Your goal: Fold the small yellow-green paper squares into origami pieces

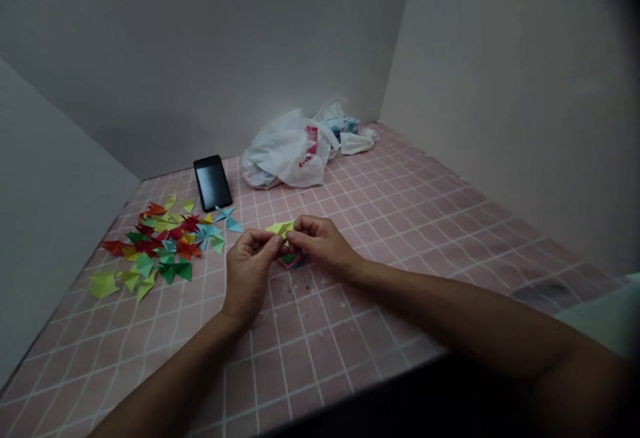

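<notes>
Between my two hands is a small piece of folded yellow paper (pixel 281 228). My left hand (pixel 251 265) pinches its left side between thumb and fingers. The thumb and fingers of my right hand (pixel 325 246) are closed on its right side. Below the hands, partly hidden by them, lies a small stack of coloured paper (pixel 289 262) with green and pink showing. To the left of my left hand a pile of folded paper shapes (pixel 170 269) spreads over the table in red, orange, yellow, green and light blue.
A black phone (pixel 213 183) lies behind the paper pile. Further back, against the wall, rest a crumpled white plastic bag (pixel 287 148) with red print and a blue and white package (pixel 340 123). A pink checked cloth (pixel 400 225) covers the table, with walls on several sides.
</notes>
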`<state>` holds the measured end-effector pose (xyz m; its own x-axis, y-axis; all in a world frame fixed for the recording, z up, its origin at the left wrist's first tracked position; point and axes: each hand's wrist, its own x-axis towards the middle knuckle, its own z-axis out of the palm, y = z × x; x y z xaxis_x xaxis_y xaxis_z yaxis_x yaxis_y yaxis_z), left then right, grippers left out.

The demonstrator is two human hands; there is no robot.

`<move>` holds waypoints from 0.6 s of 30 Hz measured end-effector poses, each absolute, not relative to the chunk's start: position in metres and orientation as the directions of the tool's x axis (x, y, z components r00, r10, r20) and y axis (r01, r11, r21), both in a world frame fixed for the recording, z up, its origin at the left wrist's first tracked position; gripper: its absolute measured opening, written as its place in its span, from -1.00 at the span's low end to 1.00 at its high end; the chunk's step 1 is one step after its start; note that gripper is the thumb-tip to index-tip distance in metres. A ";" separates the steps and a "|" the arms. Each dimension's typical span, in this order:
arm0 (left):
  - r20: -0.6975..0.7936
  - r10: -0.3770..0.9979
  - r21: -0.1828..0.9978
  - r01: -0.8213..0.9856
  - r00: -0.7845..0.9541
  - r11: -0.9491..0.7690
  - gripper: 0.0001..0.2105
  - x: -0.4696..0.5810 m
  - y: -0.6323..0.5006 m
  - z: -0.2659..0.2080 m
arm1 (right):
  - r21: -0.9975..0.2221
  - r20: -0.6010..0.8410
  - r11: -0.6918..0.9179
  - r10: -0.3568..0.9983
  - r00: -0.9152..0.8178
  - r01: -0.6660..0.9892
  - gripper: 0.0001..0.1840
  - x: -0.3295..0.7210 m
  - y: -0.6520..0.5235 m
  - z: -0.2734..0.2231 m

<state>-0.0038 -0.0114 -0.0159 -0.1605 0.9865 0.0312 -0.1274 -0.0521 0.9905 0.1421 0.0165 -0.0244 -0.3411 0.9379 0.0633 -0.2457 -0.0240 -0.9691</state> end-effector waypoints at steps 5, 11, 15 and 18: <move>0.006 0.988 0.993 -0.115 -0.155 -0.024 -0.75 -0.005 -0.010 -0.017 | -0.970 0.061 -0.027 0.935 -0.351 -0.241 -0.72 0.143 0.017 -0.024; -0.089 0.984 0.977 -0.205 -0.152 0.057 -0.72 -0.006 -0.007 -0.015 | -0.973 -0.001 -0.092 0.918 -0.396 -0.211 -0.75 0.146 0.021 -0.024; -0.114 0.982 0.973 -0.218 -0.148 0.080 -0.70 -0.006 -0.006 -0.013 | -0.975 -0.012 -0.103 0.909 -0.416 -0.196 -0.74 0.148 0.023 -0.025; -0.105 0.984 0.975 -0.210 -0.147 0.072 -0.70 -0.006 -0.006 -0.013 | -0.974 -0.019 -0.117 0.898 -0.440 -0.196 -0.72 0.148 0.024 -0.025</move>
